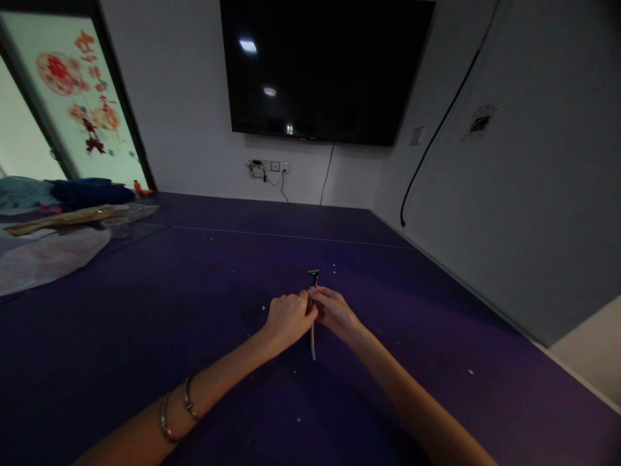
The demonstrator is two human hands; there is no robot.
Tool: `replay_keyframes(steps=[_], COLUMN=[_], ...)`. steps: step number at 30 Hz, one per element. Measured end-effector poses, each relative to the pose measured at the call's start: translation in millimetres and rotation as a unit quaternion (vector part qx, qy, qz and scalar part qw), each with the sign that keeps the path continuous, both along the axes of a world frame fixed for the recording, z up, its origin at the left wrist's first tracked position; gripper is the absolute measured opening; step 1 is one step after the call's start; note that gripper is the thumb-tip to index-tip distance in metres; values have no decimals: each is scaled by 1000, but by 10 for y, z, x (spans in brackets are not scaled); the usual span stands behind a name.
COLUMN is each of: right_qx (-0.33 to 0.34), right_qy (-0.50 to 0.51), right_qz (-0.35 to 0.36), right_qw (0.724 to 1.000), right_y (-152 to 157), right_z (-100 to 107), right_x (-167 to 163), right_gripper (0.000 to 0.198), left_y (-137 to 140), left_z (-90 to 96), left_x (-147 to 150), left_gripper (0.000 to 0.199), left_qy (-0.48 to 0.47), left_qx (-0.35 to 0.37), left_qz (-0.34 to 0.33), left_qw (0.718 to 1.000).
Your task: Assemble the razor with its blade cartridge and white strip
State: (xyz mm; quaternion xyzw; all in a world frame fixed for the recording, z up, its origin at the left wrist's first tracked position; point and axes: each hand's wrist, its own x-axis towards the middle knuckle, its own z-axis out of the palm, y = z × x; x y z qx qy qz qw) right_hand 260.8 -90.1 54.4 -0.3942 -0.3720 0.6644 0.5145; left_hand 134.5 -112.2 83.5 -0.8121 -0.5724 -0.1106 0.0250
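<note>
My left hand [290, 318], with two bracelets on its wrist, is closed around the middle of a razor [314, 277]. The razor's dark T-shaped head points away from me, above my fingers. Against the same spot, the fingertips of my right hand [334, 312] are pinched and touch the left hand. Below both hands a narrow pale strip [313, 343] sticks out toward me; whether it is part of the razor's handle or a separate piece, I cannot tell. The fingers hide most of the handle.
A purple tabletop [218, 291] with several tiny white scraps spreads around the hands. At the far left lie clear plastic bags [53, 259], a blue cloth [90, 192] and a small orange item [141, 189]. A black cable [436, 129] hangs along the right wall.
</note>
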Motion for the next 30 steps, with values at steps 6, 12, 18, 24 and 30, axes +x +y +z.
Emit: replay_keyframes(steps=[6, 12, 18, 24, 30], right_qx=[19, 62, 63, 77, 71], right_qy=[-40, -205, -544, -614, -666], right_qz=[-35, -139, -253, -249, -227], right_qw=[998, 967, 797, 745, 707], right_y=[70, 239, 233, 43, 9], right_z=[9, -41, -252, -402, -468], right_x=[120, 869, 1795, 2069, 2092], right_gripper=[31, 32, 30, 16, 18], left_y=[-42, 32, 112, 89, 81], left_z=[83, -66, -241, -325, -390], left_x=[4, -17, -12, 45, 133], left_gripper=[44, 38, 47, 44, 46], left_qy=[-15, -16, -24, 16, 36], left_qx=[-17, -58, -110, -100, -74], left_qz=[-13, -44, -59, -59, -57], left_qw=[1000, 997, 992, 993, 995])
